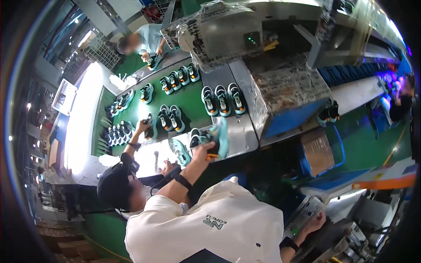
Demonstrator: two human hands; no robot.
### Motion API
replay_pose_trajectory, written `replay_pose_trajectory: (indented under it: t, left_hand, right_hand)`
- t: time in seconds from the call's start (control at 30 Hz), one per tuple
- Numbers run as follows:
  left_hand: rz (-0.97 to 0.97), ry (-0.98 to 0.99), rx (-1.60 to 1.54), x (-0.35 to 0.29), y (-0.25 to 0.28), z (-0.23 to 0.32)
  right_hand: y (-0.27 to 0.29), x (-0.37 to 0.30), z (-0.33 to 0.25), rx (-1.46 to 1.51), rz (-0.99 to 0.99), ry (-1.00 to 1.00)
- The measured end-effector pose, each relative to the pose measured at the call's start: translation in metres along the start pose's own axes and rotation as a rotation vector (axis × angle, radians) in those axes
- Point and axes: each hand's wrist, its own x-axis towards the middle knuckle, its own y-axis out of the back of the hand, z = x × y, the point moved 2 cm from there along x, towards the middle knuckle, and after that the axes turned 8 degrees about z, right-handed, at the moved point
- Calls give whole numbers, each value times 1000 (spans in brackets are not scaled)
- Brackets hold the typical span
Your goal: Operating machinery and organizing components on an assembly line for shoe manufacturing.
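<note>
Dark sneakers (118, 133) with pale teal soles line the left edge of the smooth green bench (193, 100), where a capped co-worker's hand (142, 127) touches one; at the front edge, by the metal right end, the left hand (203, 152) is closed round a tilted, blurred shoe (223, 136). Beyond the right edge come a boxy machine (289, 87) in crinkled film and a cardboard box (321, 152) — contents hidden — while the right hand (315, 222), fingers bent, meets a grey metal part (307, 210) — whether gripping, I cannot tell.

Shoes (176, 119) stand on the belt (190, 99), left of the machine (290, 85).
</note>
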Motion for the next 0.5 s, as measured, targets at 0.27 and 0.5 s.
replay_pose_trajectory:
  t: [0.27, 0.5]
  left_hand:
    - [318, -435, 217, 277, 67, 55]
    - [445, -495, 870, 324, -2, 78]
  right_hand:
    - [-64, 204, -345, 366, -123, 545]
    - [-147, 239, -733, 403, -226, 1302]
